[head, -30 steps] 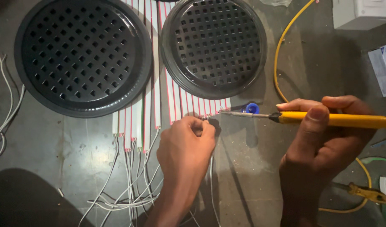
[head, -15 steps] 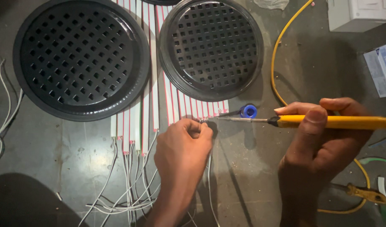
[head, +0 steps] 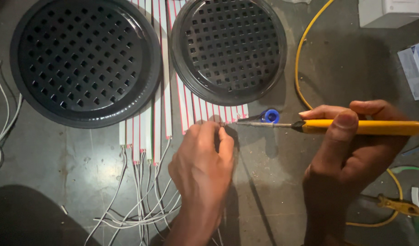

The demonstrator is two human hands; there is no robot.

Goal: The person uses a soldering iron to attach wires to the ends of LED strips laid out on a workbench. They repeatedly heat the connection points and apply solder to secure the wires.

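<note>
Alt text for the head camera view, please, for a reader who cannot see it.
The right hand holds a yellow-handled soldering iron, its tip at the end of a white strip that the left hand pinches. Two black perforated round covers lie on more white strips, beside a yellow cable.

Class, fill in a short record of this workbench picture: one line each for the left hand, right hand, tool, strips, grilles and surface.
Left hand: fingertips pinched at the end of a white strip
Right hand: grips the yellow-handled soldering iron
Tool tip: meets the left fingertips
Strips: white with red edges, side by side, white wires trailing
Grilles: two round black grilles lying over the strips
Surface: dark bench, yellow cable
</note>
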